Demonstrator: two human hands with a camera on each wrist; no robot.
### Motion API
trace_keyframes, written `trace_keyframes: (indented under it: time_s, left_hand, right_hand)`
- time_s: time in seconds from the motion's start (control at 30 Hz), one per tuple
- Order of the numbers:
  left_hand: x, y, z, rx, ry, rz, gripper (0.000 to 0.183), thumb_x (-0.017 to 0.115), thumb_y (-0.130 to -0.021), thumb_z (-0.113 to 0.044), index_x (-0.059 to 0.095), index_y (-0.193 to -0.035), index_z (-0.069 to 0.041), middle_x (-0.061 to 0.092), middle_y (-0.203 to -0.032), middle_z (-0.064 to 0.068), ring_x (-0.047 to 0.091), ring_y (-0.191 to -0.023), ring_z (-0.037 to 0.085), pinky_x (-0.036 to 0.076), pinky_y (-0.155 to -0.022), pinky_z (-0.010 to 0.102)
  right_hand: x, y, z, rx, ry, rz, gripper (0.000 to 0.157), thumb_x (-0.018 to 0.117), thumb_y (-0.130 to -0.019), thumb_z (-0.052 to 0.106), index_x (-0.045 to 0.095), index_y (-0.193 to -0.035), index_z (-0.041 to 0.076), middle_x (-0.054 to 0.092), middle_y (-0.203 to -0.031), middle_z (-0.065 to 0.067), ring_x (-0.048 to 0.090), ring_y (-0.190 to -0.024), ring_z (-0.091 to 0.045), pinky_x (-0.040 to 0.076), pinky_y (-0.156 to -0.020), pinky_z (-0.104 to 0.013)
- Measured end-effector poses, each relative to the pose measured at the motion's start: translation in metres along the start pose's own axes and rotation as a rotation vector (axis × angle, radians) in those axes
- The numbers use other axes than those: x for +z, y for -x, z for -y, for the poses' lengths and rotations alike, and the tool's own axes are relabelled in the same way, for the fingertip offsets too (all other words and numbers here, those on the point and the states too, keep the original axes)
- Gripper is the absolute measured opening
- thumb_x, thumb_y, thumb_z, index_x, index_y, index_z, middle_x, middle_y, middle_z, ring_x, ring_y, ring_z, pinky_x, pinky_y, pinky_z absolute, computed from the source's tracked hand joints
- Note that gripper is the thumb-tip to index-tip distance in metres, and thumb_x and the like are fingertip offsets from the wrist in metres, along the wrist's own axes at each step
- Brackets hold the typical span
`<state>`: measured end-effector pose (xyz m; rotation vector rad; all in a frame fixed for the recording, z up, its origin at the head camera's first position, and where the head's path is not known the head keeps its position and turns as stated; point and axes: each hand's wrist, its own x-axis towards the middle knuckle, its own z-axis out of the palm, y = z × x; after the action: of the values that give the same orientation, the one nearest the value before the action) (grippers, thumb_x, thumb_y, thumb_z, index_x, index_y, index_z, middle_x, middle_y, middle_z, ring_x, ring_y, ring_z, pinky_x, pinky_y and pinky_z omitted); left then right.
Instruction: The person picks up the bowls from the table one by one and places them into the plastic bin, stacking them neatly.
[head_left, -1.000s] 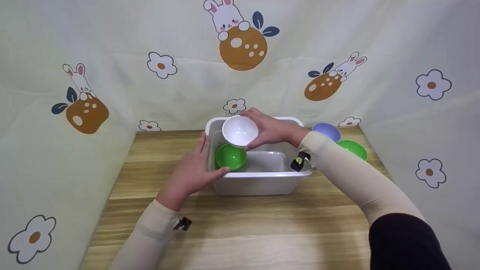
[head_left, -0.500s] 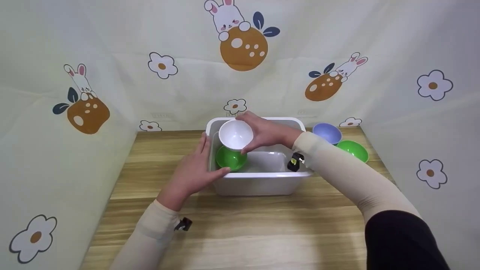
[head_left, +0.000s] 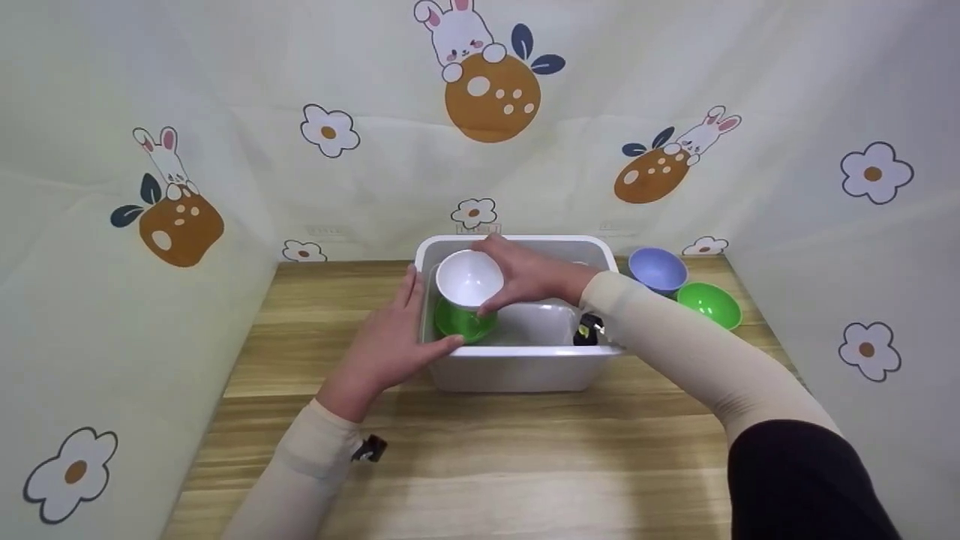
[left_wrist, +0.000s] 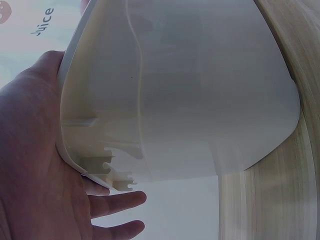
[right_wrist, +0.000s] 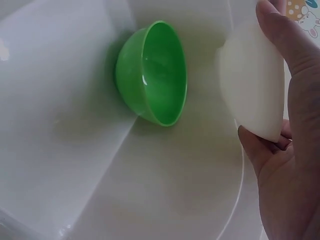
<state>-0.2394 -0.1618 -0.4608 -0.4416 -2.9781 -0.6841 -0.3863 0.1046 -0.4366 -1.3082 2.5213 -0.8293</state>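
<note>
A person's right hand (head_left: 529, 271) holds a white bowl (head_left: 469, 279), rim gripped btwn thumb on the near side & fingers on the far side, mouth up, over the left end of a white bin (head_left: 517, 351). Directly below, a green bowl (head_left: 469, 328) sits inside the bin, also mouth up; the right wrist cam shows a gap btwn the two. The left hand (head_left: 382, 341) braces the bin's near left corner, fingers straight & set apart along the left wall, thumb stretched over the near rim. To the right of the bin, a blue bowl (head_left: 658, 270) & a second green bowl (head_left: 709, 305) stand on the wood-grain table (head_left: 480, 465), the latter just beside the blue one, nearer & farther right. Both forearms wear pale sleeves (head_left: 675, 337), w/ black cloth (head_left: 802, 480) higher up the right arm & a small black cam (head_left: 370, 448) at the left wrist. In the bkgd, a pale backdrop (head_left: 382, 180) w/ rabbits, orange-brown fruit & flowers lines the far, left & right sides
</note>
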Motion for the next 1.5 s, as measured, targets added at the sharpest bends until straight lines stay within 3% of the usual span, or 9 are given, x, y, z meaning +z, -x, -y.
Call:
trace_keyframes:
  time_s: [0.33,0.53,0.87,1.2,1.37,1.5]
  left_hand:
    - [0.001,-0.001,0.001,0.019,0.019,-0.029,0.133,0.057,-0.09,-0.093,0.015,-0.176,0.0,0.009,-0.183,0.024,0.048,-0.149,0.056,0.046,-0.114,0.072]
    - [0.001,-0.001,0.001,0.018,0.016,-0.017,0.134,0.054,-0.09,-0.095,0.013,-0.176,0.0,0.008,-0.183,0.023,0.045,-0.152,0.054,0.047,-0.115,0.069]
    - [0.002,-0.001,0.002,0.026,0.0,-0.018,0.133,0.055,-0.091,-0.092,0.015,-0.175,0.002,0.007,-0.183,0.023,0.046,-0.152,0.053,0.05,-0.113,0.068]
    - [0.002,-0.001,0.0,0.013,0.005,-0.024,0.127,0.066,-0.094,-0.082,0.015,-0.175,0.002,0.009,-0.183,0.023,0.045,-0.152,0.053,0.048,-0.113,0.071]
    - [0.003,-0.001,0.001,0.016,-0.002,-0.023,0.129,0.06,-0.092,-0.087,0.017,-0.175,0.002,0.009,-0.183,0.022,0.043,-0.154,0.052,0.047,-0.114,0.071]
    - [0.003,-0.002,0.002,0.018,0.006,-0.028,0.126,0.066,-0.094,-0.081,0.017,-0.175,0.002,0.009,-0.183,0.023,0.042,-0.155,0.052,0.047,-0.115,0.07]
  right_hand:
    - [0.01,-0.006,-0.002,0.007,0.09,0.045,0.112,0.097,-0.077,0.062,0.047,-0.161,0.008,0.053,-0.15,-0.011,0.058,-0.13,-0.025,0.051,-0.113,-0.042]
    - [0.017,-0.01,-0.002,0.034,0.184,0.089,0.106,0.093,-0.079,0.067,0.049,-0.159,0.012,0.053,-0.147,-0.006,0.059,-0.126,-0.021,0.054,-0.109,-0.041]
    - [0.025,-0.015,-0.006,0.03,0.252,0.125,0.106,0.09,-0.081,0.072,0.051,-0.157,0.008,0.055,-0.145,-0.008,0.055,-0.125,-0.022,0.053,-0.11,-0.041]
    - [0.03,-0.017,-0.005,0.014,0.264,0.156,0.108,0.093,-0.082,0.064,0.048,-0.16,0.004,0.054,-0.144,-0.014,0.057,-0.125,-0.025,0.053,-0.111,-0.041]
    - [0.033,-0.017,-0.004,0.018,0.288,0.162,0.108,0.093,-0.083,0.06,0.046,-0.161,0.001,0.054,-0.147,-0.016,0.057,-0.127,-0.028,0.052,-0.113,-0.042]
    - [0.033,-0.018,-0.002,0.026,0.307,0.178,0.108,0.093,-0.085,0.058,0.045,-0.161,-0.002,0.053,-0.152,-0.019,0.057,-0.13,-0.029,0.05,-0.115,-0.042]
